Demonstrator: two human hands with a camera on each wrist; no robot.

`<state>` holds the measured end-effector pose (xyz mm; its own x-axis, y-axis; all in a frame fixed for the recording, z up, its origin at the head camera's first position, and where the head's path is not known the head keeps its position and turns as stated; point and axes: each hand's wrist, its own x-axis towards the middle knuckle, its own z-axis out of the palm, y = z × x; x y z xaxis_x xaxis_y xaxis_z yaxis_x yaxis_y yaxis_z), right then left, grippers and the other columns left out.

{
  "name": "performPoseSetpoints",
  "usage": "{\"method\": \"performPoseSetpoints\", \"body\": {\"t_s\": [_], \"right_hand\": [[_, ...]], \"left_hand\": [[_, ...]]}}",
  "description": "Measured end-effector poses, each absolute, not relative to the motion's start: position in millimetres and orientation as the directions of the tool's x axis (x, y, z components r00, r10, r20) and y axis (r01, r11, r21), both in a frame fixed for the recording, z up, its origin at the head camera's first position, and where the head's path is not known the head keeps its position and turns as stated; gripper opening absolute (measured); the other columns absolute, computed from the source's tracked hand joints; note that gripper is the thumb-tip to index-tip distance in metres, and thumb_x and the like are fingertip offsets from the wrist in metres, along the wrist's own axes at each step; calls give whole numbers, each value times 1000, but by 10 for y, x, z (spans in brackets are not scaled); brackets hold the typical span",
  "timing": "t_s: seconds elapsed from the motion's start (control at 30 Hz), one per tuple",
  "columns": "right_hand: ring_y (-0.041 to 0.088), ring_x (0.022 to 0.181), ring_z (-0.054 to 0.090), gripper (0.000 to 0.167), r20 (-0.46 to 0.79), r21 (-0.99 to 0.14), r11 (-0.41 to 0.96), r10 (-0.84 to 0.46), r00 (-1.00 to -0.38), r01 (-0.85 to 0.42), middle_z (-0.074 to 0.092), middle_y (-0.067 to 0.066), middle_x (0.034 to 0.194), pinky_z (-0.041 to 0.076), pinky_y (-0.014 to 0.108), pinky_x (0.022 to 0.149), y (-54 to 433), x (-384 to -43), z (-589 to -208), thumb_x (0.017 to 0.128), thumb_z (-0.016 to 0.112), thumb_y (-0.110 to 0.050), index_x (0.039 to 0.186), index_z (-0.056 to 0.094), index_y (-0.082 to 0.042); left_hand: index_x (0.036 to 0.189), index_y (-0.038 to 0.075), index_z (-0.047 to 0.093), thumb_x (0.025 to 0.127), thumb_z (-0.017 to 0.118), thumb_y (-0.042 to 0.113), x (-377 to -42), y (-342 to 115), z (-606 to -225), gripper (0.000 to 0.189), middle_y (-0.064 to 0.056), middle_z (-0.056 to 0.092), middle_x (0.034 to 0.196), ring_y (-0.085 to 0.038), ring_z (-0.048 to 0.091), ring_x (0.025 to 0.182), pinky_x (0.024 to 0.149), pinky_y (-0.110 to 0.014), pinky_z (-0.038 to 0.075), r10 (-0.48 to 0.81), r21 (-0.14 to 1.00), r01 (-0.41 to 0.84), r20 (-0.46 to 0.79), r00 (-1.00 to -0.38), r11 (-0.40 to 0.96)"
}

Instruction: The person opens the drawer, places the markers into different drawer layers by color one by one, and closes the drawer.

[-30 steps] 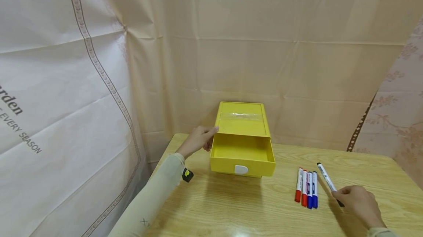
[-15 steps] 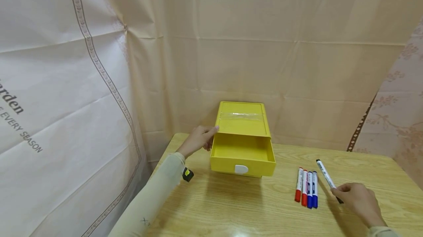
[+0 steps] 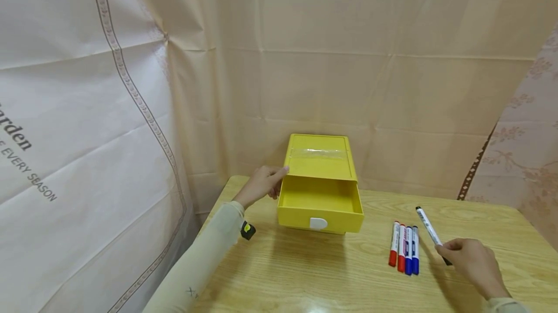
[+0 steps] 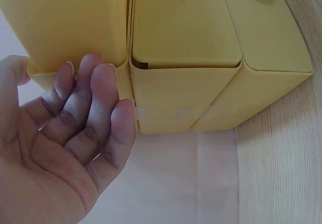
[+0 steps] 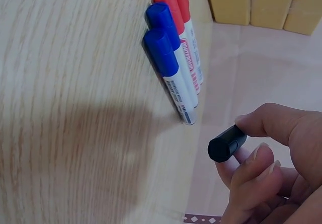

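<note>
My left hand (image 3: 261, 185) rests against the upper left side of a yellow drawer box (image 3: 320, 158), its thumb on the top edge. In the left wrist view its loosely bent fingers (image 4: 103, 95) lie along the box's side. The top drawer (image 3: 320, 217), with a white pull tab, is slid out and nothing shows inside it. My right hand (image 3: 472, 265) pinches a white marker with black ends (image 3: 428, 226) between thumb and fingers, tilted above the table. In the right wrist view one black end of that marker (image 5: 226, 143) points toward the camera.
Two red-capped markers (image 3: 397, 246) and two blue-capped markers (image 3: 411, 250) lie side by side on the wooden table (image 3: 314, 274), left of my right hand. Beige cloth (image 3: 305, 85) hangs behind the box, and pale printed cloth (image 3: 87, 133) hangs at the left.
My right hand has risen slightly in the head view, carrying the black-ended marker up and a little left. The left hand, drawer and lying markers stay in place.
</note>
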<state>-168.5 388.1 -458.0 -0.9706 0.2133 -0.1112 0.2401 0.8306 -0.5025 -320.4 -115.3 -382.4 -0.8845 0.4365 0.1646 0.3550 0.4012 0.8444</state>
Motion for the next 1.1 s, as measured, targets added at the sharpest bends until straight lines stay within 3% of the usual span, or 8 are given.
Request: {"method": "performPoseSetpoints", "body": {"t_s": [0.4, 1.1], "right_hand": [[18, 72, 52, 44, -93, -517, 827, 203, -975, 222, 70, -3, 79, 37, 34, 60, 3841, -1694, -4502, 97, 69, -47, 99, 77, -4], [16, 72, 60, 48, -51, -542, 822, 177, -983, 176, 71, -1, 82, 43, 34, 59, 3732, -1730, -4342, 98, 67, -49, 102, 77, -3]], "left_hand": [[76, 7, 66, 106, 49, 56, -3195, -1150, -3818, 59, -26, 66, 77, -33, 66, 61, 60, -38, 58, 432, 848, 344, 156, -889, 403], [84, 1, 70, 106, 49, 57, -3200, -1161, -3826, 64, -16, 65, 73, -30, 66, 61, 61, -38, 59, 432, 847, 345, 155, -889, 405]]}}
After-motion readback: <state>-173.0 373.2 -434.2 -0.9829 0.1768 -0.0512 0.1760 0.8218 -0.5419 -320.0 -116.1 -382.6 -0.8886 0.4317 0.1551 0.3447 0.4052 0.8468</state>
